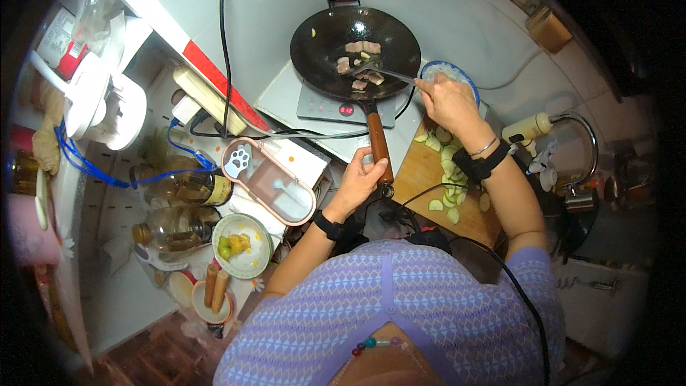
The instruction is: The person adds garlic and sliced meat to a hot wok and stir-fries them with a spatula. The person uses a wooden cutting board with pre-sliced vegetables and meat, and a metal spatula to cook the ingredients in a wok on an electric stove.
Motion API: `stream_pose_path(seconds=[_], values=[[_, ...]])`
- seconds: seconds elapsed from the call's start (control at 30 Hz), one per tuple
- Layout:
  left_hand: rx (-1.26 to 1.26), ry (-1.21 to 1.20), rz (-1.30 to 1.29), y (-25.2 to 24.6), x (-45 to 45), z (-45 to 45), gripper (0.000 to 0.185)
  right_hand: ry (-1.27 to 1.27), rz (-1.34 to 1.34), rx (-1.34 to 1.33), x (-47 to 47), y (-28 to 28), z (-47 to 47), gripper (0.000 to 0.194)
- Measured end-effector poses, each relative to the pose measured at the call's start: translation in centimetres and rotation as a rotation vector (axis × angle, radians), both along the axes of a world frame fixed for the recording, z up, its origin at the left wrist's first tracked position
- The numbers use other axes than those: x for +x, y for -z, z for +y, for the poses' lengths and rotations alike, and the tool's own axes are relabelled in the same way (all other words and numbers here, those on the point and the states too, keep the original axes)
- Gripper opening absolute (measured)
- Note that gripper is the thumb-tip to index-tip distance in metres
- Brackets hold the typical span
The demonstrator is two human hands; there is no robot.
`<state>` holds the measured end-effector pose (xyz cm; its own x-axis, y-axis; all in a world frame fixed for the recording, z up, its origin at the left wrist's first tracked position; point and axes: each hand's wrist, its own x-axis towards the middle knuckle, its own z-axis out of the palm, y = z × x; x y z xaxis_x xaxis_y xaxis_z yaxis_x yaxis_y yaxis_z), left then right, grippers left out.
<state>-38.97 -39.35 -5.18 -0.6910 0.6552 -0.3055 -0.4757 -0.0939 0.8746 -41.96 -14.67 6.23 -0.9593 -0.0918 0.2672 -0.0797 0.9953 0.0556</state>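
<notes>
A dark wok (356, 27) stands on an induction cooker (316, 111) with a lit red display. Several pieces of meat (371, 47) and a few small pale bits lie in it. My left hand (360, 177) holds the end of the wok's wooden handle (378, 139). In my right hand (447, 99) is the handle of a metal spatula (394, 72), whose blade is down among the meat. Below my right hand, sliced green squash or a similar vegetable (449, 166) is spread on a wooden cutting board (415, 182).
A blue-rimmed bowl (474, 83) sits behind my right hand. Left of the handle are a pink paw-print case (268, 179), a plate (257, 268) with partly eaten fruit, glass bottles (179, 228) and a power strip (206, 99). A faucet (592, 145) stands at right. Black cables cross the area.
</notes>
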Motion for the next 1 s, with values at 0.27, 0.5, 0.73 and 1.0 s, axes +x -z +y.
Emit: stream_pose_path(seconds=[0.27, 0.5, 0.73, 1.0], values=[[0.041, -0.032, 0.005, -0.5, 0.1, 0.2, 0.042, -0.158, -0.049, 0.059, -2.1, -2.6, 0.8, 0.017], [0.019, -0.069, 0.006, -0.8, 0.5, 0.3, 0.040, -0.094, -0.217, 0.037, -7.6, -5.0, -0.1, 0.014], [0.068, -0.025, -0.015, -0.5, 0.0, 0.0, 0.043, -0.025, -0.381, 0.213, -10.2, -4.7, -2.1, 0.019], [0.055, -0.010, 0.013, -0.2, -0.1, 0.1, 0.045, 0.008, -0.223, -0.031, -9.7, -4.7, -2.2, 0.019]])
